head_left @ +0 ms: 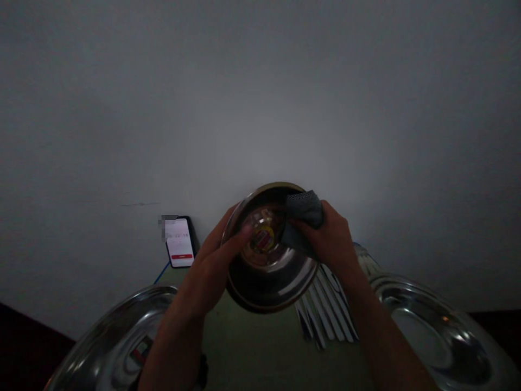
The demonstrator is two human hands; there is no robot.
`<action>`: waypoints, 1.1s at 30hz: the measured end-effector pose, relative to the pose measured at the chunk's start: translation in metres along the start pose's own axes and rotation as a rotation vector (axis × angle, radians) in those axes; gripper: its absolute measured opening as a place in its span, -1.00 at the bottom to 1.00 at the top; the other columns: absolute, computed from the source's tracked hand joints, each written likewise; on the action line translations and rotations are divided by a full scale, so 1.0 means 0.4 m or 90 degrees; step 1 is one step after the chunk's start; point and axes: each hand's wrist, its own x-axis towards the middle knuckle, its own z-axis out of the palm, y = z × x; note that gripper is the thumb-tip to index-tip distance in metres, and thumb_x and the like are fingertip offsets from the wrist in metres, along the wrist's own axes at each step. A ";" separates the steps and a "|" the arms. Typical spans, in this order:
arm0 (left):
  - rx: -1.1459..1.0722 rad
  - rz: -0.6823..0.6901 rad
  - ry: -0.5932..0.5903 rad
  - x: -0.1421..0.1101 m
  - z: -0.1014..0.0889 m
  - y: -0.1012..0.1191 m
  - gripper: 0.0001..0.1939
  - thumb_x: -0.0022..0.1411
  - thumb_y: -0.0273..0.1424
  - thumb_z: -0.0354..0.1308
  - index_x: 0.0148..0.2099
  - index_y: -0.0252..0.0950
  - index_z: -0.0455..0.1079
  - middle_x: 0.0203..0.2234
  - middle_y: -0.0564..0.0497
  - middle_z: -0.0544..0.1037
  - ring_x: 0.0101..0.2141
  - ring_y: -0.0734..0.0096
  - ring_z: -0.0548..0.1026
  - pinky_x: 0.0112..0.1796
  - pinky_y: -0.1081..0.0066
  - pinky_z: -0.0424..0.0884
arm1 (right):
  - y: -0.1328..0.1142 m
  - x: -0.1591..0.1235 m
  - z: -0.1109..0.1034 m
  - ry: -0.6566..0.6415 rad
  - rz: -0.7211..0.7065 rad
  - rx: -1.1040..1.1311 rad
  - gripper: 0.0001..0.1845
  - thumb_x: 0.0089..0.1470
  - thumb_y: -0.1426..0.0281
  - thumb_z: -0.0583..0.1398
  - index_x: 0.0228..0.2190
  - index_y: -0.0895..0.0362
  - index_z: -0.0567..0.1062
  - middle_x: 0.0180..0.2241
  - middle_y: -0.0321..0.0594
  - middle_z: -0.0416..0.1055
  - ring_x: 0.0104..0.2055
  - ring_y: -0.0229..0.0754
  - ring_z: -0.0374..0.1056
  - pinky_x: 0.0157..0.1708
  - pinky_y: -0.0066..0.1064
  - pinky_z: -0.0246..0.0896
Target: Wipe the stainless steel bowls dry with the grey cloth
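A shiny metal bowl is held up in the middle, its inside turned toward me, with a yellow and red round sticker at its centre. My left hand grips the bowl's left rim, thumb inside and fingers hidden behind it. In my right hand a grey cloth is bunched, lying against the upper right of the bowl's rim and inner wall. The fingers of that hand are closed around the cloth.
Several metal pieces of cutlery lie on the green tabletop. Large metal basins stand at left and right. A lit phone leans at the back left, before a pale wall.
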 end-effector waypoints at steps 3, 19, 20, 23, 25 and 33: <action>0.045 0.190 0.057 -0.001 0.031 -0.014 -0.63 0.17 -0.44 0.17 0.05 -0.20 0.44 -0.09 0.01 0.57 0.03 0.15 0.44 0.02 0.37 0.37 | -0.001 -0.010 0.063 0.094 0.066 0.176 -0.67 -0.07 0.15 0.24 -0.35 0.15 0.43 -0.38 -0.16 0.49 -0.33 -0.11 0.36 -0.36 -0.34 0.22; 0.060 0.248 -0.052 0.004 0.011 -0.041 -0.60 0.12 -0.38 0.19 0.04 -0.09 0.30 -0.04 0.01 0.49 -0.04 0.15 0.48 -0.17 0.29 0.50 | 0.031 -0.017 0.077 0.028 0.095 0.323 -0.57 -0.22 0.26 0.33 -0.25 0.16 0.47 -0.27 -0.15 0.52 -0.22 -0.05 0.40 -0.20 -0.20 0.29; 0.047 0.181 -0.065 0.002 0.003 -0.019 -0.68 0.13 -0.33 0.17 -0.02 -0.11 0.35 -0.12 0.00 0.53 -0.09 0.13 0.52 -0.22 0.27 0.52 | 0.029 -0.013 0.058 0.019 0.042 0.276 -0.61 -0.19 0.27 0.32 -0.26 0.16 0.47 -0.29 -0.16 0.51 -0.24 -0.06 0.39 -0.22 -0.22 0.27; 0.058 0.137 -0.047 -0.005 -0.019 0.015 -0.65 0.02 -0.36 0.26 -0.08 -0.13 0.46 -0.25 0.04 0.59 -0.14 0.12 0.54 -0.23 0.32 0.52 | 0.007 -0.013 0.018 0.023 -0.069 0.179 -0.71 -0.13 0.29 0.29 -0.31 0.14 0.45 -0.37 -0.22 0.48 -0.32 -0.13 0.35 -0.31 -0.30 0.23; 0.056 0.123 -0.083 -0.007 -0.034 0.016 -0.56 -0.01 -0.38 0.29 -0.02 -0.13 0.45 -0.25 0.04 0.60 -0.10 0.08 0.52 -0.16 0.30 0.50 | -0.007 -0.017 0.002 0.037 -0.107 0.139 -0.76 -0.10 0.30 0.28 -0.34 0.13 0.43 -0.42 -0.26 0.45 -0.36 -0.16 0.32 -0.37 -0.35 0.19; 0.164 0.047 -0.266 0.014 -0.082 -0.011 -0.50 0.11 -0.38 0.24 0.12 -0.11 0.35 -0.08 -0.01 0.55 0.01 0.09 0.45 0.01 0.21 0.37 | -0.007 -0.019 -0.029 0.014 -0.218 -0.015 -0.85 -0.08 0.34 0.25 -0.41 0.09 0.39 -0.58 -0.37 0.35 -0.53 -0.26 0.26 -0.53 -0.44 0.05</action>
